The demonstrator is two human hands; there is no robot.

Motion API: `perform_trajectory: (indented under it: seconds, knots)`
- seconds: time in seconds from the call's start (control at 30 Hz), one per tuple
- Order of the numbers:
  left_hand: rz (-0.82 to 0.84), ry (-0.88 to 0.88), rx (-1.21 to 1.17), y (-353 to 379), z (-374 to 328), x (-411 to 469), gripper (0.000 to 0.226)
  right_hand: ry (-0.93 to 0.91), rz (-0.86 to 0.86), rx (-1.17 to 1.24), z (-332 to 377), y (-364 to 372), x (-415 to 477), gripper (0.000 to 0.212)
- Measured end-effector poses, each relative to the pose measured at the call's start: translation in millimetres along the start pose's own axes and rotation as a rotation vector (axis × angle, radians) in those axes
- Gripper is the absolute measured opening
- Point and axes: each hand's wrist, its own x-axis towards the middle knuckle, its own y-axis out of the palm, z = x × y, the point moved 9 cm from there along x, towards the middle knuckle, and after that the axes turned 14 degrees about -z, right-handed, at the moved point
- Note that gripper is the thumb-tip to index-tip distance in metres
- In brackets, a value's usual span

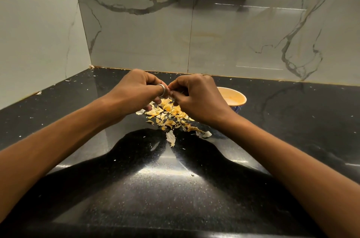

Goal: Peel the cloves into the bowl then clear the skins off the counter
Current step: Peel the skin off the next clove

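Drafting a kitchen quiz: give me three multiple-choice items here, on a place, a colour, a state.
1. The round orange-lined bowl stands: A) left of the hands B) just right of the right hand C) on the wall.
2. The polished stone counter is: A) black B) white C) green.
3. Left hand and right hand: A) lie flat B) hang apart C) pinch a small clove above papery yellowish skins.
B: rim shows beside that hand. A: dark speckled surface. C: curled fingertips meet.

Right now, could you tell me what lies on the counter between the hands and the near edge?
The head view shows a pile of skins under the left hand and right hand, one loose skin nearer, then bare counter with specks.
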Motion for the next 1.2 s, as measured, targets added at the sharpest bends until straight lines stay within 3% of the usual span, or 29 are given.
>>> perform_trajectory:
  seconds: [0.7, 1.2]
  knots:
    - [0.021, -0.083, -0.084, 2.5, 8.4, 0.6, 0.009, 0.049, -0.003, -0.001, -3.4, 0.8, 1.0, 0.01]
    - [0.018, -0.027, -0.031, 4.7, 3.0, -1.9, 0.011, 0.205, 0.004, 0.113, -14.3, 2.6, -0.2, 0.011]
